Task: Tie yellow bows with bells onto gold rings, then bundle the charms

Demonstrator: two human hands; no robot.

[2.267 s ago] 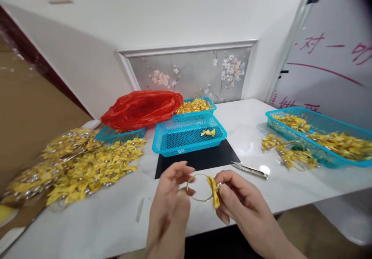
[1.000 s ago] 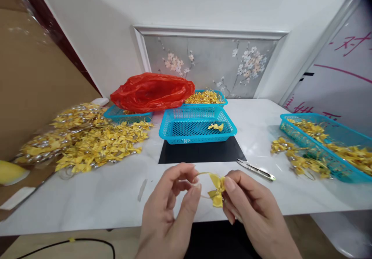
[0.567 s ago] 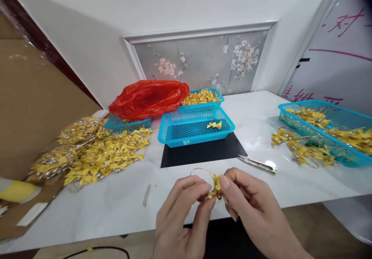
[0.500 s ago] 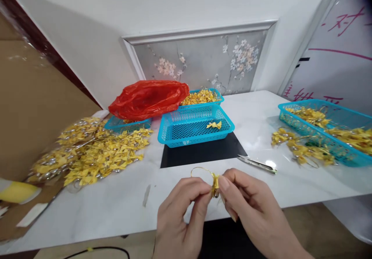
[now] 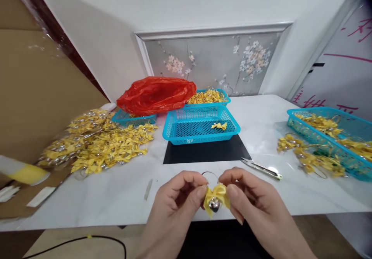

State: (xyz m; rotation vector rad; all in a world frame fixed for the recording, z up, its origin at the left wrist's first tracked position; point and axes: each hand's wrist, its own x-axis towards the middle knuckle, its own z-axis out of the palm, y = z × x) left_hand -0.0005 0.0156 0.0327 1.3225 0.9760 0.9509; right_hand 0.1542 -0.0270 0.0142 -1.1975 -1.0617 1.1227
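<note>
A yellow ribbon bow [image 5: 215, 192] with a shiny silver bell-like bead below its knot is held over the table's front edge. My left hand [image 5: 181, 201] pinches the bow's left loop between thumb and forefinger. On the other side, my right hand [image 5: 252, 201] grips the right loop the same way. A thin cord loop rises above the bow between both hands. Beyond them, a blue basket [image 5: 200, 138] stands partly on a black mat [image 5: 203, 154], with a single yellow bow [image 5: 219, 126] inside. Thread snips [image 5: 261, 168] lie right of the mat.
Yellow bows with beads are heaped at left [image 5: 110, 146]. A red plastic bag [image 5: 157, 96] covers part of a blue basket [image 5: 133, 120]. Another basket [image 5: 228, 100] of bows stands behind. At right, bows [image 5: 316, 158] lie beside a further blue basket [image 5: 328, 146].
The bow has turned to face me, its loops spread and bead showing, and sits slightly lower. Both hands still hold it. The whole view has shifted a little.
</note>
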